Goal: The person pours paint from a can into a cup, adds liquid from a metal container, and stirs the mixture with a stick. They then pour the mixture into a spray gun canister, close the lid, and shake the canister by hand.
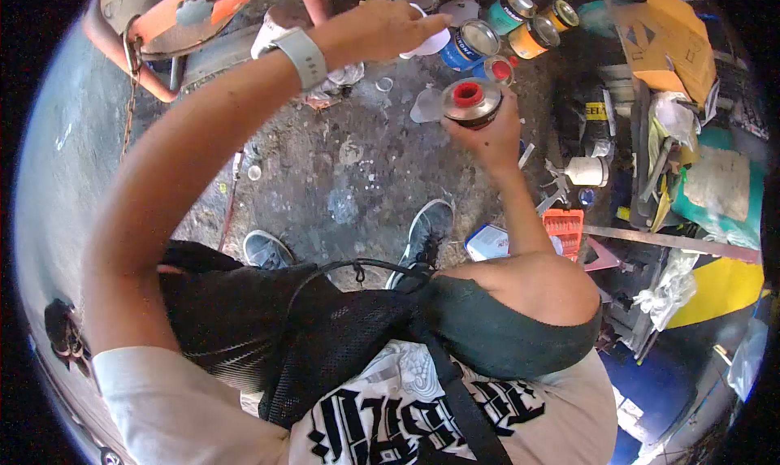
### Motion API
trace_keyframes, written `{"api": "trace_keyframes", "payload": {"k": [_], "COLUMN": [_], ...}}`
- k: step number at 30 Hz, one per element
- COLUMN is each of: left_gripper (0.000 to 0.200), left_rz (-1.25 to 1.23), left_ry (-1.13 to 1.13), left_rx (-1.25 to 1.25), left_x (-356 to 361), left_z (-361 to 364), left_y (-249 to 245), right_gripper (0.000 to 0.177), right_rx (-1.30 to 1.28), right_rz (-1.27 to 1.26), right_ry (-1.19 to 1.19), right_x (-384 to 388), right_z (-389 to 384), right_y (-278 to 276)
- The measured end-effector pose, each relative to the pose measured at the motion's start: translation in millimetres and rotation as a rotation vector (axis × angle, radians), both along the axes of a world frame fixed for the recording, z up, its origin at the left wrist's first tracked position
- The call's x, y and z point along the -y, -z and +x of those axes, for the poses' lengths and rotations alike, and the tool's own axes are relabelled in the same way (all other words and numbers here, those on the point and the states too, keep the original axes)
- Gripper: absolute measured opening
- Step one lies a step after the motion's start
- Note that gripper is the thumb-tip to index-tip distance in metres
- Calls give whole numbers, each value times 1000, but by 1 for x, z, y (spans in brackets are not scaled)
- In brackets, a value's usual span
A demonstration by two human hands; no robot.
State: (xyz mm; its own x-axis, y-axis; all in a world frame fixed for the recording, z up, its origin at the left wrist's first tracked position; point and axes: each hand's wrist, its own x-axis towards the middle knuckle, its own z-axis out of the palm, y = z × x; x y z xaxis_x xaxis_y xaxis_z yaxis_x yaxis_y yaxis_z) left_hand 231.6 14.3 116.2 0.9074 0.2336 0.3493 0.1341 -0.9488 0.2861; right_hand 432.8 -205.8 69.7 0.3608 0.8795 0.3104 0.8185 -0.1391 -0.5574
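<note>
Right hand [490, 138] wraps a silver-topped, red-capped can [471, 101]; left hand [382, 30] spread flat.

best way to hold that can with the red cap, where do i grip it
Grip the can round its cylindrical side wall, coming from below as the right hand does. It stands upright, top towards the camera, so a wrap just under the metal rim leaves the red cap clear and the rim likely stops it slipping.
</note>
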Motion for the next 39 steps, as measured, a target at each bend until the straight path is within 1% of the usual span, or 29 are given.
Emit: {"api": "trace_keyframes", "payload": {"k": [1, 2, 3, 5, 6, 7, 8, 9, 10, 12, 13, 15, 16, 18, 19, 21, 22, 24, 25, 27, 28, 29, 30, 31, 33, 34, 36, 37, 39], "left_gripper": [46, 45, 45, 42, 36, 36, 31, 30, 30, 38, 38, 50, 50, 51, 51, 51, 51, 54, 54, 44, 44, 45, 46, 46, 49, 49, 62, 62, 56], "left_rz": [-41, -637, -648, -272, 108, 100, 16, -70, -79, -582, -595, -694, -702, -563, -571, -632, -640, -660, -667, -653, -659, -490, -318, -324, -724, -729, -670, -674, -785], "left_ry": [21, -237, -240, -31, 72, 67, 70, 74, 69, -157, -163, -123, -129, 1, -3, -42, -46, 106, 102, -4, -4, 115, 231, 230, 26, 24, 109, 107, -56], "left_rx": [35, -234, -229, -189, -109, -100, -122, -145, -136, -407, -399, -387, -384, -234, -231, -360, -357, -226, -223, -417, -415, -266, -117, -115, -391, -388, -183, -180, -412], "left_x": [-1, 11, 6, -13, 3, 6, 9, 12, 19, 32, 35, 38, 38, 39, 41, 40, 39, 36, 37, 39, 37, 34, 36, 37, 38, 38, 39, 40, 40], "left_z": [-11, -16, -25, -50, -70, -82, -93, -101, -110, -125, -130, -138, -138, -139, -140, -139, -139, -138, -137, -135, -136, -136, -136, -135, -132, -132, -131, -130, -126], "left_y": [-8, -41, -23, 29, 16, 25, 35, 43, 43, 47, 54, 68, 75, 78, 74, 66, 71, 73, 72, 68, 84, 104, 102, 99, 93, 96, 97, 97, 100], "right_gripper": [104, 104, 105, 104, 103, 102, 102, 96, 89, 89, 88, 89, 90, 92, 95, 95, 95, 95, 95, 94, 93, 93, 92, 92, 92, 91, 90, 89, 88], "right_rx": [3, 131, 260, 298, 389, 482, 491, 514, 537, 561, 577, 622, 658, 703, 746, 767, 785, 808, 828, 857, 887, 888, 930, 972, 993, 1013, 1022, 1028, 1024], "right_rz": [-12, -67, -120, -149, -225, -299, -305, -308, -312, -384, -445, -423, -395, -403, -407, -435, -457, -498, -536, -578, -617, -622, -589, -556, -579, -597, -639, -677, -686], "right_ry": [-11, -26, -40, -65, -81, -100, -106, -137, -169, -204, -234, -264, -280, -315, -342, -353, -357, -375, -384, -402, -412, -416, -452, -489, -512, -532, -531, -525, -524], "right_x": [0, 1, 1, -2, -5, -7, -9, -10, -11, -15, -17, -20, -20, -24, -26, -28, -31, -35, -38, -42, -44, -45, -46, -47, -52, -55, -60, -62, -65], "right_z": [11, 21, 28, 33, 36, 38, 39, 39, 39, 37, 36, 35, 35, 38, 39, 35, 32, 27, 25, 23, 21, 21, 20, 19, 17, 16, 13, 12, 10], "right_y": [3, 6, 7, 2, 2, 1, 2, 3, 3, 0, -2, 1, 3, 9, 10, 9, 6, 4, 3, 0, -1, -2, -3, -4, -5, -6, -6, -6, -5]}}
